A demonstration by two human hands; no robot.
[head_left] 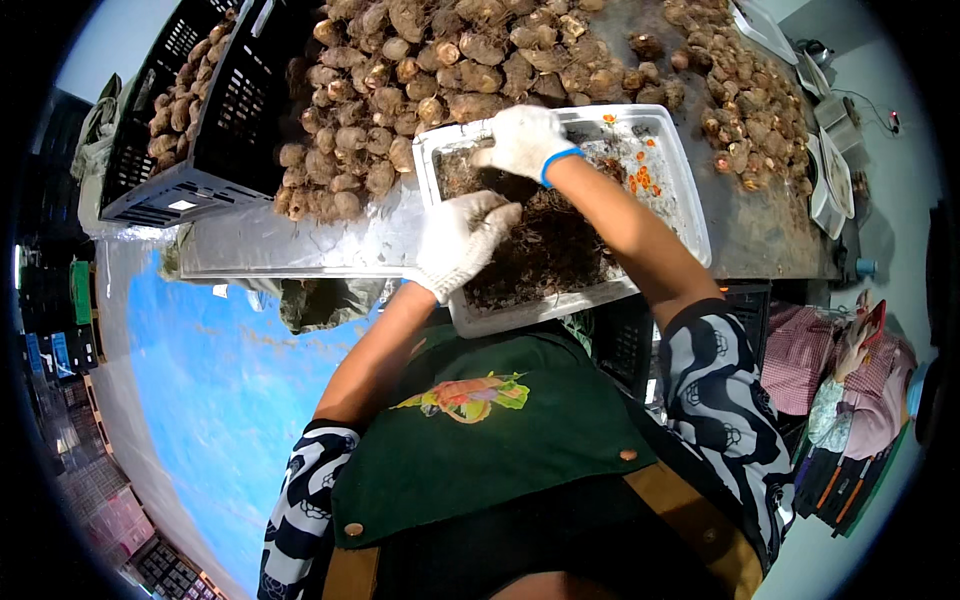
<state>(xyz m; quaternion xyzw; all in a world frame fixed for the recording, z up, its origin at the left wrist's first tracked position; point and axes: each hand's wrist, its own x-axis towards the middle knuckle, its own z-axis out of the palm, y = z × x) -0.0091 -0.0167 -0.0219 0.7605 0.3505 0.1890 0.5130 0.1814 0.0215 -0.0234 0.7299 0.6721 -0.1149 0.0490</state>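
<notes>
One black crate (242, 110) far left, then a tuber heap (390, 60) on the table (300, 245), too many to count. Gloved left hand (465, 240) leans in, fingers curled; right hand (525, 145) reaches across, fingers bent down. Both are over one white tray (550, 308); can't tell if they're gripping anything. Second tuber pile (755, 115) sits further right.

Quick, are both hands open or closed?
Left hand: partly curled; can't tell if it's holding anything.
Right hand: over the white tray; grip can't be told.

Blue floor (220, 400), pink checked cloth (796, 355)
</notes>
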